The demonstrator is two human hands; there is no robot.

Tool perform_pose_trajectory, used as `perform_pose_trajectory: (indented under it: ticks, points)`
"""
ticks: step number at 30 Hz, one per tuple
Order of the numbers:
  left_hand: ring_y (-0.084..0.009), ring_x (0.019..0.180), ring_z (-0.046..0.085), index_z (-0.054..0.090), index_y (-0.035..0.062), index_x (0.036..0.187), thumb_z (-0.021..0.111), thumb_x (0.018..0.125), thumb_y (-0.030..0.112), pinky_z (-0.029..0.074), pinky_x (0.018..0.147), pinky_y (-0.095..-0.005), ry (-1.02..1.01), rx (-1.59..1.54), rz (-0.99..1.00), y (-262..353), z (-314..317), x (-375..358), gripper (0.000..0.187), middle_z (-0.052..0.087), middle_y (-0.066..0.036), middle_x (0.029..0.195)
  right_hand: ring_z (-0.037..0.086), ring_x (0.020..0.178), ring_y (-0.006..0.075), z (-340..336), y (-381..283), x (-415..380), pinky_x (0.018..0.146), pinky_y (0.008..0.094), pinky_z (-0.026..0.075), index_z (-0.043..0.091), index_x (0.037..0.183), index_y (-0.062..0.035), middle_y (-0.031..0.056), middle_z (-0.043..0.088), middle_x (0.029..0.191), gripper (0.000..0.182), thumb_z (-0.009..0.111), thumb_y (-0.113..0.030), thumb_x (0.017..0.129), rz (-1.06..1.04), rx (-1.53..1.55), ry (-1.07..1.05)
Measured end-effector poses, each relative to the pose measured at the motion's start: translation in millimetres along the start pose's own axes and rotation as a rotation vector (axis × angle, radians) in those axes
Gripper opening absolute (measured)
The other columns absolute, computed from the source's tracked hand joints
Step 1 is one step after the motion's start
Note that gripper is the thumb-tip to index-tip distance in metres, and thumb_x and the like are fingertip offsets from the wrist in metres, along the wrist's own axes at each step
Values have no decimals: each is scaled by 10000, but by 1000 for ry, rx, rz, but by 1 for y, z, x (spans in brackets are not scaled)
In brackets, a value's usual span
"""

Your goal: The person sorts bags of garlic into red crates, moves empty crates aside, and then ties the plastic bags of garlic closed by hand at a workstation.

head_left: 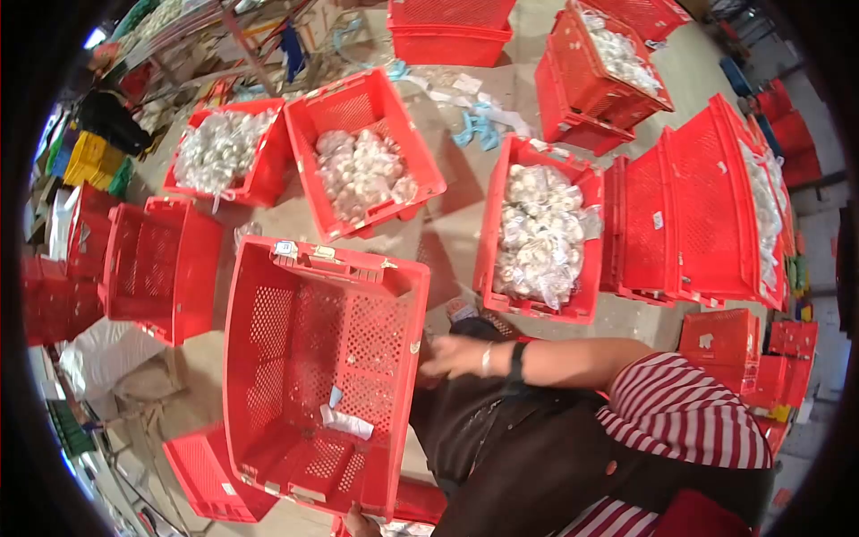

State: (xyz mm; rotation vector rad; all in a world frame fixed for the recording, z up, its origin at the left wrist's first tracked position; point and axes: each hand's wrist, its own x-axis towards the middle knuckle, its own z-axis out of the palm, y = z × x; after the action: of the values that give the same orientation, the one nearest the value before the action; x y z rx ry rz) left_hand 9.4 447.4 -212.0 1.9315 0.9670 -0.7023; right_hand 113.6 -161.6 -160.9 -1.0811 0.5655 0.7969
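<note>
A red plastic crate (pixel 309 349) with perforated walls is tipped toward me, its open top facing up at the camera. Inside lie a white paper scrap (pixel 347 421) and a small blue piece (pixel 335 396). My left hand (pixel 360 522) grips the crate's rim at the bottom of the view, the fingers partly hidden beneath it. Beside the crate's right wall is my right hand (pixel 455 356), a dark band on its wrist. Its fingertips come right at the crate's edge, slightly blurred, and I cannot tell whether they grip it.
Red crates with clear bags of white, bulb-like pieces stand ahead: a left crate (pixel 279 166), a middle crate (pixel 420 148) and a right crate (pixel 586 309). Stacked crates (pixel 649 219) rise at the right. Blue scraps (pixel 479 128) litter the floor. An unfilled-looking crate (pixel 197 268) stands left.
</note>
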Motion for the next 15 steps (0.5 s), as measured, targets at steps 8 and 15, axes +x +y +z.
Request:
perform_pose_trajectory:
  ticks: [8, 15]
  points:
    - [-225, 810, 507, 578, -4, 1130, 648, 829, 536, 437, 732, -397, 25, -127, -100, 109, 6, -107, 623, 604, -138, 898, 490, 1211, 292, 84, -8, 6, 896, 495, 482, 268, 1452, -53, 142, 499, 1342, 986, 820, -442, 734, -78, 275, 373]
    - [-224, 785, 562, 577, 10, 1109, 622, 866, 463, 505, 667, -345, -100, -127, 29, 113, 10, -101, 515, 609, -144, 936, 613, 866, 138, 34, 82, -68, 714, 305, 527, 438, 1332, -7, 58, 615, 987, 636, 763, -229, 833, -89, 412, 555]
